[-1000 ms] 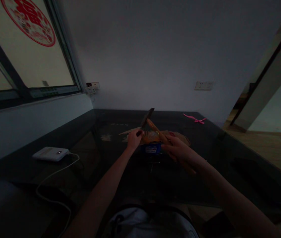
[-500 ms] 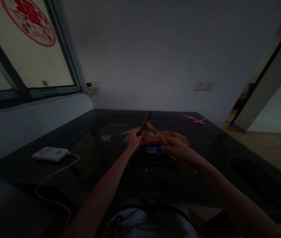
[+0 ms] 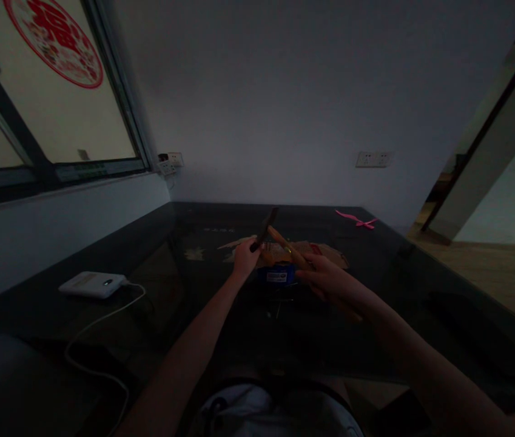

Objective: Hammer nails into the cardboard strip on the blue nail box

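My left hand is closed around the lower end of a dark flat strip, which slants up and away from me. In my right hand is a light-brown wooden stick with a small brass-coloured fitting partway along; its far tip meets or nearly meets the dark strip. A further length of wood comes out below that hand. Beneath both hands sit a blue box with a white label and a crumpled brown cardboard or paper piece. The dim light hides finer details.
On the dark glossy table, a white power bank with a white cable lies at the left. A pink ribbon-like strip is at the far right. Small thin pieces lie before the box. A wall stands behind.
The dark strip's far end has shifted slightly and looks sharper than before. Both hands keep nearly the same place and hold.
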Tool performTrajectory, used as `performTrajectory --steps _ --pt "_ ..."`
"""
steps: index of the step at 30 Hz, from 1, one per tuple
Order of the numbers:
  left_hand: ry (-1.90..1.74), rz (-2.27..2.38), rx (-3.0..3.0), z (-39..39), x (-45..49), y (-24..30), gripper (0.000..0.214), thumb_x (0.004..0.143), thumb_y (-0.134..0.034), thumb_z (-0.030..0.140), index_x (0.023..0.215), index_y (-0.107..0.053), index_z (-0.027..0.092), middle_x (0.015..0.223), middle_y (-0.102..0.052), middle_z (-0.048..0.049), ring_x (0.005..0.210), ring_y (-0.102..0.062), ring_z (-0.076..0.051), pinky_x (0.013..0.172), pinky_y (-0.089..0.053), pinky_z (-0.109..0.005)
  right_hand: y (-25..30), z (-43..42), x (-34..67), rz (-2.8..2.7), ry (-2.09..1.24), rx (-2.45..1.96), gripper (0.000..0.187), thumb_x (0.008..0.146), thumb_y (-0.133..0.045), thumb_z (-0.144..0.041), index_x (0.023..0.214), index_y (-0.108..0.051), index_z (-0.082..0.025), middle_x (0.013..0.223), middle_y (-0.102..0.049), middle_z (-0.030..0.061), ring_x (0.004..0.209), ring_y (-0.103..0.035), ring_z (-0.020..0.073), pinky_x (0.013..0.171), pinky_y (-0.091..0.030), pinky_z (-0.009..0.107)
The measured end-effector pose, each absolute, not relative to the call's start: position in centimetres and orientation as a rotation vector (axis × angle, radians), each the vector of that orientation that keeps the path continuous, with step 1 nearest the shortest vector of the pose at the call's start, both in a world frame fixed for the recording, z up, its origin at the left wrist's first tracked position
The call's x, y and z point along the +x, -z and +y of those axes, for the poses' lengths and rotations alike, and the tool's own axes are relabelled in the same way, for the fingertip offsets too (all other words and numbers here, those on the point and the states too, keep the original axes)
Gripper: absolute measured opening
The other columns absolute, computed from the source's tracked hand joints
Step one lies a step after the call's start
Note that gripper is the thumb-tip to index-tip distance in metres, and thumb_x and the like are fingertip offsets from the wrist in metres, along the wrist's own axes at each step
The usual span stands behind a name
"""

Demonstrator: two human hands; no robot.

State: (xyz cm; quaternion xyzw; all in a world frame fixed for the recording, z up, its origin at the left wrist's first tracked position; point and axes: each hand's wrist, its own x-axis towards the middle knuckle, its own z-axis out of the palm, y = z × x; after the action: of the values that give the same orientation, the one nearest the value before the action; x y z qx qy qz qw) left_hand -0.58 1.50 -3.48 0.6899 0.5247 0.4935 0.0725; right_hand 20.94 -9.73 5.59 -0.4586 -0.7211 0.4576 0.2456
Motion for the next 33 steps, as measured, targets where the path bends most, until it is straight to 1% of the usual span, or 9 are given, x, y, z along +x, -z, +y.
performTrajectory --steps 7,12,16,20,25,28,30,33 --pt "-1.501 1.536 2.084 1.0 -0.5 3.1 0.011 0.077 -0.056 0.022 0.079 -0.065 0.016 0.079 -0.067 -0.0043 0.073 -0.060 -0.015 0.068 -0.045 -0.025 -5.6 -9.7 21.0 -1.958 -1.215 -1.234 0.022 0.078 -0.052 -0.029 0.095 -0.046 -0.017 0.047 -0.042 -0.0104 0.031 -0.038 0.0052 0.030 -0.032 0.017" --pt "-1.482 1.545 2.080 1.4 -0.7 3.4 0.014 0.077 -0.056 0.025 0.084 -0.065 0.016 0.081 -0.067 -0.0047 0.074 -0.061 -0.015 0.068 -0.045 -0.026 -5.6 -10.3 21.1 -1.927 -1.277 -1.225 0.025 0.077 -0.052 -0.029 0.097 -0.046 -0.015 0.047 -0.042 -0.0105 0.031 -0.036 0.0050 0.029 -0.032 0.017" --pt "-1.487 1.529 2.098 1.3 -0.6 3.4 0.013 0.078 -0.055 0.024 0.082 -0.065 0.016 0.082 -0.067 -0.0041 0.075 -0.061 -0.015 0.071 -0.045 -0.026 -4.9 -10.4 21.5 -1.848 -1.263 -1.167 0.028 0.077 -0.053 -0.034 0.097 -0.045 -0.016 0.045 -0.041 -0.0115 0.030 -0.036 0.0050 0.028 -0.032 0.016" --pt "-1.511 1.517 2.096 1.0 -0.4 3.1 0.012 0.078 -0.055 0.024 0.081 -0.064 0.016 0.080 -0.067 -0.0038 0.074 -0.061 -0.014 0.071 -0.046 -0.025 -3.1 -10.5 22.0 -1.633 -1.303 -1.005 0.038 0.077 -0.056 -0.038 0.106 -0.044 -0.017 0.043 -0.039 -0.0122 0.027 -0.032 0.0038 0.027 -0.028 0.015" --pt "-1.525 1.491 2.114 0.9 -0.5 3.1 0.015 0.079 -0.054 0.028 0.081 -0.063 0.016 0.079 -0.066 -0.0040 0.073 -0.061 -0.015 0.071 -0.047 -0.027 -0.5 -9.7 22.7 -1.366 -1.367 -0.695 0.043 0.077 -0.059 -0.038 0.112 -0.041 -0.021 0.043 -0.034 -0.0140 0.025 -0.025 0.0022 0.025 -0.025 0.014" --pt "-1.555 1.460 2.119 0.9 -0.5 3.2 0.015 0.079 -0.053 0.028 0.085 -0.062 0.016 0.083 -0.066 -0.0045 0.076 -0.061 -0.015 0.074 -0.048 -0.028 -0.1 -9.4 23.2 -1.231 -1.374 -0.562 0.040 0.076 -0.060 -0.039 0.108 -0.043 -0.024 0.046 -0.037 -0.0128 0.024 -0.023 0.0011 0.023 -0.022 0.013" --pt "-1.556 1.448 2.145 0.8 -0.5 3.1 0.015 0.079 -0.053 0.027 0.086 -0.061 0.017 0.085 -0.065 -0.0048 0.079 -0.061 -0.015 0.075 -0.048 -0.029 -0.1 -9.4 23.4 -1.142 -1.386 -0.504 0.034 0.078 -0.059 -0.038 0.106 -0.045 -0.025 0.049 -0.038 -0.0117 0.026 -0.023 0.0004 0.024 -0.021 0.012" --pt "-1.601 1.445 2.184 0.5 -0.5 2.5 0.016 0.078 -0.054 0.025 0.092 -0.058 0.017 0.089 -0.063 -0.0054 0.083 -0.059 -0.016 0.077 -0.048 -0.030 -0.2 -9.6 23.2 -1.059 -1.466 -0.428 0.026 0.081 -0.057 -0.035 0.103 -0.047 -0.027 0.052 -0.039 -0.0105 0.029 -0.025 0.0004 0.027 -0.023 0.012"
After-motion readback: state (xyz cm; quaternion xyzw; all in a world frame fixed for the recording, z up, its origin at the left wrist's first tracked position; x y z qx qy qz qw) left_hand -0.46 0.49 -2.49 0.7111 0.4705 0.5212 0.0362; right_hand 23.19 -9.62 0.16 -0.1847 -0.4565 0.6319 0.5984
